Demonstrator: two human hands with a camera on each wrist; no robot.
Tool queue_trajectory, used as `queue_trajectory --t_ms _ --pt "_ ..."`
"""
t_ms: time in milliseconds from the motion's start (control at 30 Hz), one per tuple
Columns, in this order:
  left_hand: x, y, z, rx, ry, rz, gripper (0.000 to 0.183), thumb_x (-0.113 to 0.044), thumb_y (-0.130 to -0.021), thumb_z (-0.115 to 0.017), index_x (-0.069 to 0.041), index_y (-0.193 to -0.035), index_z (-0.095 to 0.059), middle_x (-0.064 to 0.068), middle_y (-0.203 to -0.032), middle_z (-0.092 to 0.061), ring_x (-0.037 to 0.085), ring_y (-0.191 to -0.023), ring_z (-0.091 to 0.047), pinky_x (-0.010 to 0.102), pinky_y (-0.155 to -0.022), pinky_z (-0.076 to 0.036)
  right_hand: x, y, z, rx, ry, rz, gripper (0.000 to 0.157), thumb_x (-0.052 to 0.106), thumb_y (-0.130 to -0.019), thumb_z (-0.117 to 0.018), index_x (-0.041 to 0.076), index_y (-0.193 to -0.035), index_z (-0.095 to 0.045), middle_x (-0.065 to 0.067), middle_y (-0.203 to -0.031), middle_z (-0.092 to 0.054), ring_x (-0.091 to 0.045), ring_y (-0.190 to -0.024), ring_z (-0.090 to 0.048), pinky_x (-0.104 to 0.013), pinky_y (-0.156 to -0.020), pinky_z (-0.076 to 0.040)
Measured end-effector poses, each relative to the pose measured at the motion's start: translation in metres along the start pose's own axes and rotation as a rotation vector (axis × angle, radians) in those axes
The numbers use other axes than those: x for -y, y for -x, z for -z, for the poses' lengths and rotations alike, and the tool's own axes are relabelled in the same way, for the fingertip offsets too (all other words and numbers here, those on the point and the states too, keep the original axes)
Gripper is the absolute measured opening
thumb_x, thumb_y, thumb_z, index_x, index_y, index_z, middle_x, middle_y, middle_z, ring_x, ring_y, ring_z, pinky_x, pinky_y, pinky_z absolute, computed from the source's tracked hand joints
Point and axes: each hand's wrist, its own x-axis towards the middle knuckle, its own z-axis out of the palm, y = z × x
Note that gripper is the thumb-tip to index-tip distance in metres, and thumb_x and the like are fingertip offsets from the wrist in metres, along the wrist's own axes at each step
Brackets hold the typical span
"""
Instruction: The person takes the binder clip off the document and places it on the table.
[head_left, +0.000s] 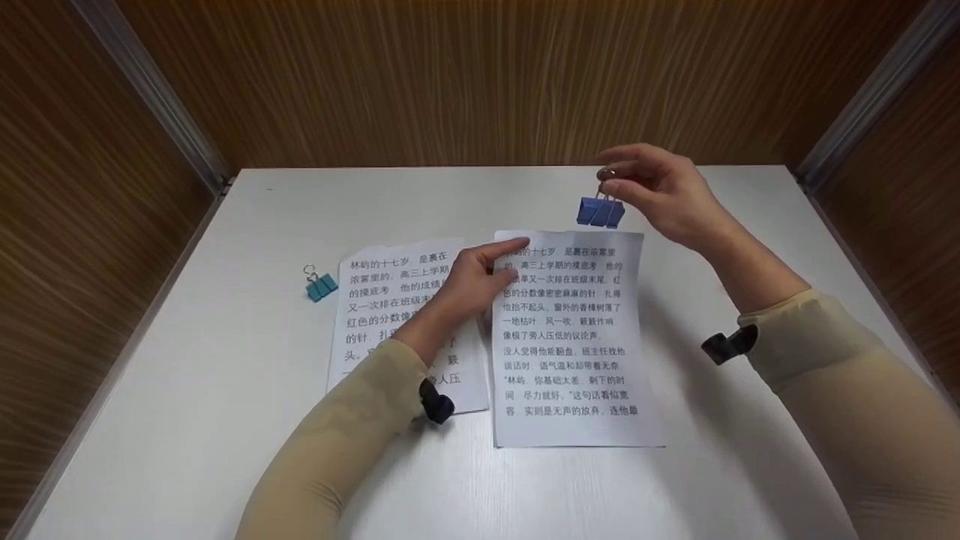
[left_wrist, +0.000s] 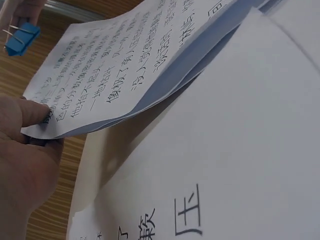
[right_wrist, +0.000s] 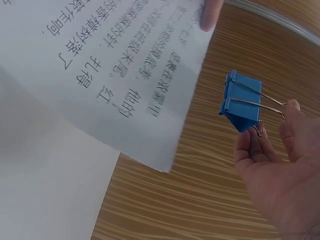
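A blue binder clip [head_left: 601, 212] hangs from my right hand [head_left: 664, 187], just beyond the top edge of the right-hand printed sheets [head_left: 570, 360]. In the right wrist view, the thumb and fingers pinch the wire handles of the binder clip [right_wrist: 242, 100], which is apart from the paper. My left hand [head_left: 480, 281] grips the upper left edge of these sheets. The left wrist view has its thumb [left_wrist: 35, 112] on the printed face and fingers behind. There the sheets [left_wrist: 110, 75] are lifted and bowed, several layers showing along the side.
A second stack of printed sheets [head_left: 360, 322] lies to the left, partly under my left forearm. Beside it on the white table [head_left: 187, 420] is a teal binder clip [head_left: 322, 287]. Wood-patterned panels [head_left: 480, 82] enclose the table at the back and sides.
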Motion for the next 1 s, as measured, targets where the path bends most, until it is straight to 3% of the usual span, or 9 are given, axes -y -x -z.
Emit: queue_trajectory --t_ms 233,500,1000 --pt "0.009 -0.008 0.007 -0.036 -0.018 0.029 0.055 0.004 -0.1 -0.064 -0.024 -0.147 -0.066 0.001 -0.127 -0.075 0.026 -0.091 -0.078 0.032 -0.078 -0.063 -0.001 0.009 0.008 0.008 -0.003 0.012 0.033 0.022 -0.105 -0.071 0.013 -0.136 -0.069 -0.01 -0.13 -0.07 -0.02 -0.112 -0.069 -0.02 -0.099 -0.054" --pt "0.014 -0.012 0.011 -0.028 -0.01 0.086 0.056 0.005 -0.1 -0.062 -0.021 -0.15 -0.063 0.002 -0.128 -0.075 0.027 -0.093 -0.078 0.034 -0.08 -0.063 -0.009 0.02 0.014 0.034 -0.005 0.032 0.025 0.015 -0.104 -0.071 0.004 -0.126 -0.071 -0.011 -0.123 -0.071 -0.022 -0.101 -0.069 -0.019 -0.091 -0.056" --pt "0.019 -0.012 0.015 0.003 -0.062 0.123 0.057 0.002 -0.102 -0.059 -0.016 -0.156 -0.056 0.003 -0.137 -0.07 0.024 -0.103 -0.075 0.032 -0.099 -0.056 -0.029 0.045 0.024 0.063 0.038 -0.109 0.031 0.021 -0.105 -0.07 0.006 -0.133 -0.067 -0.013 -0.127 -0.069 -0.018 -0.106 -0.068 -0.015 -0.093 -0.054"
